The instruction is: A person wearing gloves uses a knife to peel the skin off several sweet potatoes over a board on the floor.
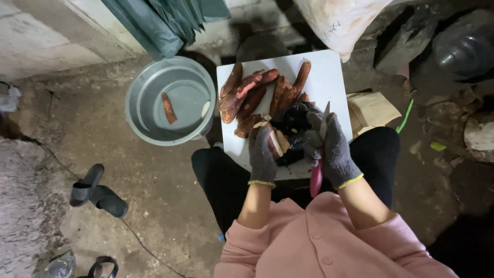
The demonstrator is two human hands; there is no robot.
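Fingers of both grey knitted gloves are curled shut: the left hand (262, 154) pins a partly peeled reddish-brown sweet potato (272, 141) against the white rectangular cutting board (332, 77), and the right hand (333, 146) grips a pink-handled knife (317, 175) whose blade points up between the two hands. Largest of what surrounds them is the round grey metal basin (149, 116) on the dirt floor just left of the board, with one peeled piece lying in it; next comes the board itself, resting across the person's black-trousered knees, then the heap of unpeeled reddish tubers (252, 92) at its far end and the dark pile of peelings (293, 123) beside the blade. I judge the risk lies in how close the blade sits to the left fingers: a slip on the damp skin could drive it into the glove. Perched on knees, the board could tip and roll the tubers off.
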